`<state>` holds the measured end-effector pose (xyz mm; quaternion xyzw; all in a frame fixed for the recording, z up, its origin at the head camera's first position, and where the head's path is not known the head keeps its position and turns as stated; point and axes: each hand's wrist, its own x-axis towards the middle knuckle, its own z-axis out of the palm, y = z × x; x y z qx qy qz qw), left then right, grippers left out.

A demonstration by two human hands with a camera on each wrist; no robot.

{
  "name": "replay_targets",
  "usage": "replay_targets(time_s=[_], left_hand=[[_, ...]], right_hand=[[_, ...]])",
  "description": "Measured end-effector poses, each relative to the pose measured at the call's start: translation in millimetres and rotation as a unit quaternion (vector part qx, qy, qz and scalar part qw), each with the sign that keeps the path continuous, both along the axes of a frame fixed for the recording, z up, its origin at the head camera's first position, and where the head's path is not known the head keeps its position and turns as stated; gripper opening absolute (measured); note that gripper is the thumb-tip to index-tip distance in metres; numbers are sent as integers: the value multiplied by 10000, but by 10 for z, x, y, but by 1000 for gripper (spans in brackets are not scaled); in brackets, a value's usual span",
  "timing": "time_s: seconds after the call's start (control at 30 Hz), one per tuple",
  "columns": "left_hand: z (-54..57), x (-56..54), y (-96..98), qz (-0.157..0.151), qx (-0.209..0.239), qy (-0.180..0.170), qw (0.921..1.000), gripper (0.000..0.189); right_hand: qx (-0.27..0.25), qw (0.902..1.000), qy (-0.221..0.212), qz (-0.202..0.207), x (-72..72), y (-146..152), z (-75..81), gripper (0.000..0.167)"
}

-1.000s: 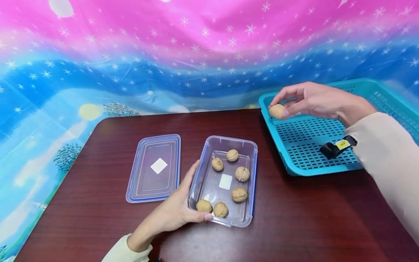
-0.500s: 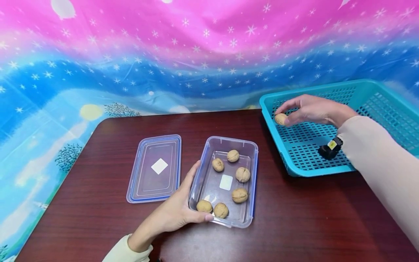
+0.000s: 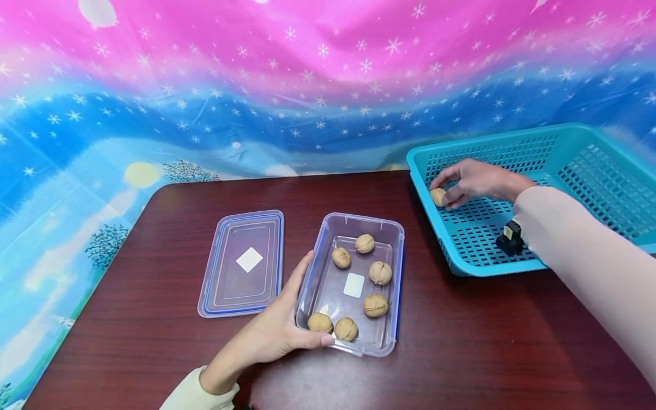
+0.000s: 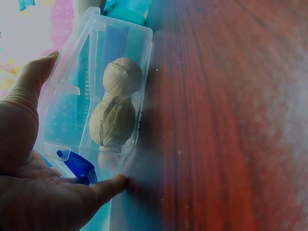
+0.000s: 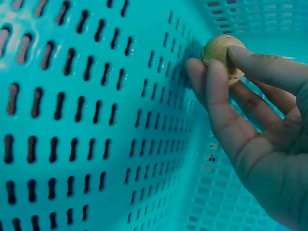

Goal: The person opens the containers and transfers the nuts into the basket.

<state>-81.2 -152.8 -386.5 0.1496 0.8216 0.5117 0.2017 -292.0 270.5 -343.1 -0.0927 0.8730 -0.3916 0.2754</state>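
Note:
In the head view my left hand (image 3: 269, 336) grips the near left corner of a clear plastic food container (image 3: 366, 222), thumb along its near side and fingers at the left wall. Several walnuts (image 3: 380, 273) lie on the container's floor. The left wrist view shows two walnuts (image 4: 112, 121) through the clear wall, beside a blue clip (image 4: 79, 166). Over at the right, my right hand (image 3: 474, 179) is inside a turquoise basket (image 3: 476, 269) and pinches another walnut (image 5: 224, 50) between thumb and fingertips, low by the basket's left wall.
A clear lid with a blue seal (image 3: 243, 285) lies flat on the dark red-brown table (image 3: 333, 196), left of the container. Behind the table hangs a pink and blue snowflake cloth (image 3: 307, 85). The basket's raised rim surrounds my right hand.
My right hand has lowered the pinched walnut from about the basket's rim height down into the basket, near its left wall. The left hand, container and lid stay in place.

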Motion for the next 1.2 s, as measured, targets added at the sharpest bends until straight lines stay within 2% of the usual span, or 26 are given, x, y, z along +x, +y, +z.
replay_targets(time_s=[0.17, 0.67, 0.97, 1.2], left_hand=[[4, -4, 1, 16, -8, 14, 10000, 134], [-1, -5, 6, 7, 2, 30, 10000, 134], [-4, -3, 1, -4, 120, -2, 9999, 134], [-1, 1, 2, 16, 76, 9, 10000, 134]], right_hand=[[231, 9997, 89, 49, 0, -12, -25, 49], [394, 9991, 142, -43, 4, -12, 8, 54], [680, 9969, 382, 59, 34, 1, 199, 54], [553, 9974, 444, 101, 104, -14, 476, 55]])
